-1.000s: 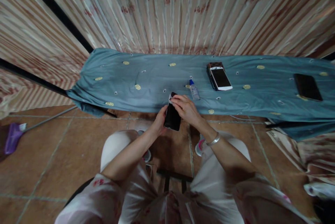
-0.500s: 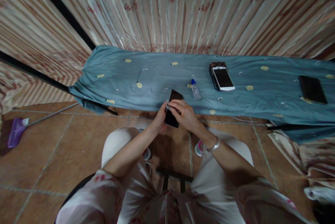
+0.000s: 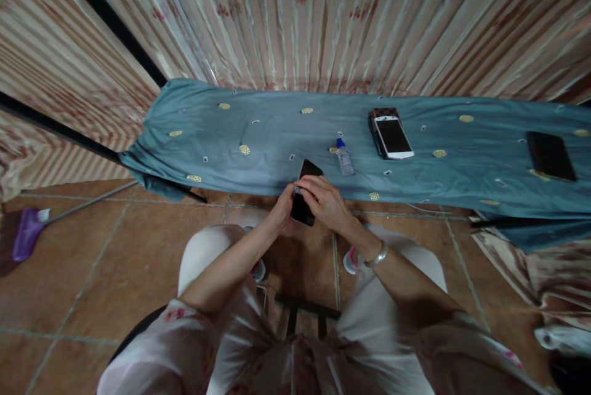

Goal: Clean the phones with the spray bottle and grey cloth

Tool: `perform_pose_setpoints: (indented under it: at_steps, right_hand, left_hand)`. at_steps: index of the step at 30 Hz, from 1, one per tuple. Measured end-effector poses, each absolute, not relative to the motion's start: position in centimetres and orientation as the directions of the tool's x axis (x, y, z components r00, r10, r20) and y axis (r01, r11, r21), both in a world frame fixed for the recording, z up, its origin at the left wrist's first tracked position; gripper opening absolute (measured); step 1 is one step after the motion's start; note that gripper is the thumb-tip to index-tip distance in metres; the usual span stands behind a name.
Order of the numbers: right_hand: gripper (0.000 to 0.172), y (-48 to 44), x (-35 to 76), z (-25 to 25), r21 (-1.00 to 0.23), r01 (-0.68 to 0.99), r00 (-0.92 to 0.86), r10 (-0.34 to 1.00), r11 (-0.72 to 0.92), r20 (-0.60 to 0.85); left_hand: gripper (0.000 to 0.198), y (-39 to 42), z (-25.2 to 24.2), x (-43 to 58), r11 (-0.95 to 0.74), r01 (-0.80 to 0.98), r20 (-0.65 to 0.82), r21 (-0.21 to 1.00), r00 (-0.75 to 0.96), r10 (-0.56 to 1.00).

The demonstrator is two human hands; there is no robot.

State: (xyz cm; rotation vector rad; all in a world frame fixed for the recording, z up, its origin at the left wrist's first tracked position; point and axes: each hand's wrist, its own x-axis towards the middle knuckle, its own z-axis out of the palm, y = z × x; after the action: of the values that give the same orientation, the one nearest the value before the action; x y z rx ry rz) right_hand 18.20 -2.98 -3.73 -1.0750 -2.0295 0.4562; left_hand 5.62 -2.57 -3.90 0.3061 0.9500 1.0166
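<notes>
A black phone point(image 3: 306, 193) stands tilted between both hands, just over the near edge of the blue cloth point(image 3: 258, 149). My left hand point(image 3: 281, 207) grips its left side from below. My right hand point(image 3: 325, 201) lies across the screen with fingers pressed together on a small white wipe point(image 3: 296, 188) at the phone's left edge. A silver bracelet sits on my right wrist.
A small clear bottle with a blue cap point(image 3: 344, 160) lies on the cloth beyond the hands. Farther right are a white phone point(image 3: 392, 134) and a dark phone point(image 3: 551, 155). A purple mop point(image 3: 25, 232) lies on the tiled floor at left. Curtains hang behind.
My right hand has slid down the phone's screen, from its top corner to its middle. The phone has tipped slightly away toward the cloth.
</notes>
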Motion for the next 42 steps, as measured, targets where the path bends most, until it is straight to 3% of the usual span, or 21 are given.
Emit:
perform_pose_setpoints:
  at_steps: [9, 15, 28, 33, 39, 42]
  right_hand:
    - [0.015, -2.8, 18.4, -3.2, -0.796, 0.428, -0.209, 0.904, 0.428, 0.374]
    - [0.016, -3.0, 18.1, -3.5, -0.825, 0.399, -0.139, 0.916, 0.399, 0.376]
    - [0.025, -4.6, 16.8, -3.5, -0.575, 0.474, -0.347, 0.742, 0.667, 0.574]
    - [0.024, -5.2, 16.4, -3.2, -0.554, 0.496, -0.388, 0.741, 0.669, 0.548]
    - [0.025, -5.4, 16.5, -3.1, -0.524, 0.5, -0.422, 0.723, 0.689, 0.547]
    - [0.027, -5.2, 17.0, -3.2, -0.545, 0.494, -0.417, 0.735, 0.677, 0.534]
  left_hand:
    - [0.019, -2.8, -4.2, 5.7, 0.463, -0.477, -0.436, 0.747, 0.174, 0.883]
    - [0.031, -2.3, -3.3, 5.6, 0.471, -0.6, -0.495, 0.646, 0.14, 0.858]
    - [0.034, -1.6, -1.6, 4.6, 0.524, -0.651, -0.601, 0.55, 0.128, 0.789]
    - [0.03, -1.2, -2.2, 4.1, 0.489, -0.655, -0.541, 0.575, 0.143, 0.828]
    - [0.05, -0.6, -1.8, 4.0, 0.485, -0.632, -0.512, 0.604, 0.159, 0.845]
    - [0.05, -0.2, -1.5, 3.8, 0.46, -0.632, -0.485, 0.623, 0.149, 0.862]
